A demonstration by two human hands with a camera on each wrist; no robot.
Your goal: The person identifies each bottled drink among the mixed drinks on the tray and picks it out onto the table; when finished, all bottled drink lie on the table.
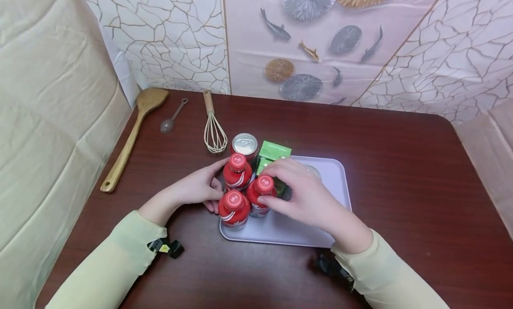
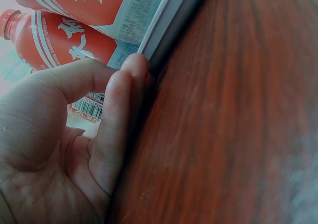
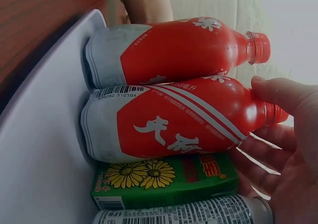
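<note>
Three red-capped drink bottles stand close together at the left end of a pale lilac tray (image 1: pixel 276 231). The thumb and index finger of my left hand (image 1: pixel 196 186) curl round the back-left bottle (image 1: pixel 237 173); its lower fingers reach the tray's rim in the left wrist view. My right hand (image 1: pixel 308 195) holds the right-hand bottle (image 1: pixel 262 194) near its neck, thumb in front and fingers behind. The front-left bottle (image 1: pixel 234 211) is upright beside both. Green cartons (image 1: pixel 274 151) and a can (image 1: pixel 312 170) are partly hidden behind my right hand.
A silver-topped can (image 1: pixel 245 145) stands at the back left of the bottles. Further back on the brown table lie a whisk (image 1: pixel 214 128), a small measuring spoon (image 1: pixel 168 124) and a wooden spatula (image 1: pixel 138 126). A patterned cloth hangs behind the table.
</note>
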